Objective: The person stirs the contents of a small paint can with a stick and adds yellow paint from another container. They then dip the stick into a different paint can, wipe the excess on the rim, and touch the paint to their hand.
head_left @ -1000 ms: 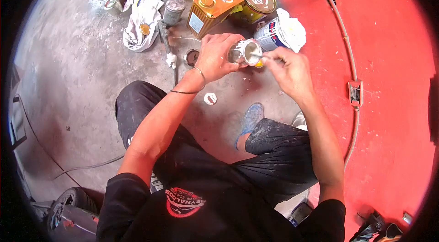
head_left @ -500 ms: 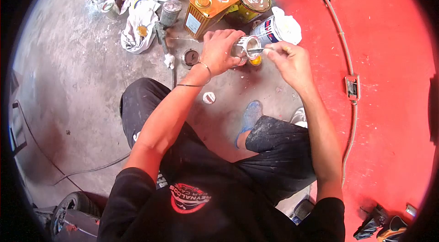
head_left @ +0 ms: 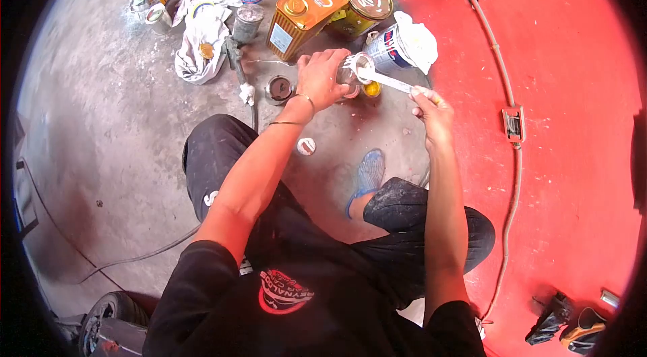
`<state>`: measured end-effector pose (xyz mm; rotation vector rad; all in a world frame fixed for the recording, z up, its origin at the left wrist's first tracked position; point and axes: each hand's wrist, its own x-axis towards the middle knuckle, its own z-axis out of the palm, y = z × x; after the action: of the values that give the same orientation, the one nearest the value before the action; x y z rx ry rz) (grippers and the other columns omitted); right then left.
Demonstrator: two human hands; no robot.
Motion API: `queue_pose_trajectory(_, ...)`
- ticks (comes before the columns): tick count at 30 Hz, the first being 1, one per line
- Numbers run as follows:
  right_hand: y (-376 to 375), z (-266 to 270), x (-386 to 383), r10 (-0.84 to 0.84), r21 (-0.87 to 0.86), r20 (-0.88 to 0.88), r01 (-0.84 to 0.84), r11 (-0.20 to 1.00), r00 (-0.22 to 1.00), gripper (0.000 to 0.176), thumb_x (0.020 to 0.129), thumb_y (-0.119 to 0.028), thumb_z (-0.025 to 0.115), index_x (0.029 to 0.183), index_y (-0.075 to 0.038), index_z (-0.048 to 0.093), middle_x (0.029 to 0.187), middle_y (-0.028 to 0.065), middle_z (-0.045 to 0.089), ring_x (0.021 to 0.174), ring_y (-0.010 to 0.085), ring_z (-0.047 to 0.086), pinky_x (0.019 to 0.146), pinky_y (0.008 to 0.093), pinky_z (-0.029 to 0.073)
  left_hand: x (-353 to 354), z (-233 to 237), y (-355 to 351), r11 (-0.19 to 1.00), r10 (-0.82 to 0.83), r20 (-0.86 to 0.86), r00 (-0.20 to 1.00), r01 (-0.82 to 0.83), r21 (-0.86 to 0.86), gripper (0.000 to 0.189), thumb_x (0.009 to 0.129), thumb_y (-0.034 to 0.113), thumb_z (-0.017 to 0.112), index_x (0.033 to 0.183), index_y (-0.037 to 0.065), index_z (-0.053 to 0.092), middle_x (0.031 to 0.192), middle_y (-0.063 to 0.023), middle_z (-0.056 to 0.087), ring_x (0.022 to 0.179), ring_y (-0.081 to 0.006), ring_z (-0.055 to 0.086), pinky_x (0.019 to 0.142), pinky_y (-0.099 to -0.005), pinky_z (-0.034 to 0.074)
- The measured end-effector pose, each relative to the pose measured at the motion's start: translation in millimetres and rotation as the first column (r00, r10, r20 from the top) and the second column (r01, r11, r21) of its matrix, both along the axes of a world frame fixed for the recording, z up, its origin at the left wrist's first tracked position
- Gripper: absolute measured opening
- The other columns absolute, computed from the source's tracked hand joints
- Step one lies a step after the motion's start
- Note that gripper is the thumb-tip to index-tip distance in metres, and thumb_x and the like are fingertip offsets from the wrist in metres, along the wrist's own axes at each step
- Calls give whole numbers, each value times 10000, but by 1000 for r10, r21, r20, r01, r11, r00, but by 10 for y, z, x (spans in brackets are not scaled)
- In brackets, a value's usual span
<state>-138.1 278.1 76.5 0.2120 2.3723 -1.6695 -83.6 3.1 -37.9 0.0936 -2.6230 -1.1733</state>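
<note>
My left hand (head_left: 322,78) is wrapped round a small metal can (head_left: 348,72) that is tilted with its mouth toward the right. Between the fingers and thumb of my right hand (head_left: 433,109) is the end of a flat white stick (head_left: 391,80). The stick's other end lies at the can's mouth; its tip is hard to make out. Just below the can sits a small yellow cup (head_left: 372,89). An open tin with dark contents (head_left: 279,89) stands left of my left wrist, and a small round lid (head_left: 306,146) lies on the floor.
Behind my hands are an orange rectangular can (head_left: 306,14), a large round tin (head_left: 368,1) and a white tub with a cloth (head_left: 397,47). A spray gun (head_left: 236,64) and rags (head_left: 202,43) lie left. A cable (head_left: 502,67) crosses the red floor.
My right hand has moved away from the can, down and to the right, and more of the stick shows. My left hand still holds the can.
</note>
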Motion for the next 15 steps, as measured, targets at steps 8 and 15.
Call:
queue_pose_trajectory(8, 243, 67, 60, -85, -111, 92, 95, 989, 992, 263, 1073, -253, 794, 1258, -71, 756, 1077, 19, 785, 755, 66, 637, 804, 278, 575, 27, 2, -5, 999, -15, 49, 999, 13, 32, 776, 769, 323, 922, 1476, 197, 627, 1432, -87, 694, 1342, -330, 636, 1148, -546, 400)
queue_pose_trajectory(15, 264, -79, 59, -114, -179, 189, 148, 973, 975, 278, 1099, -240, 755, 1318, -74, 716, 1127, 20, 771, 790, 64, 650, 870, 307, 598, -8, -17, 34, 991, -34, 9, 999, 33, 131, 791, 756, 332, 915, 1477, 211, 614, 1408, -73, 707, 1342, -318, 641, 1149, -570, 391)
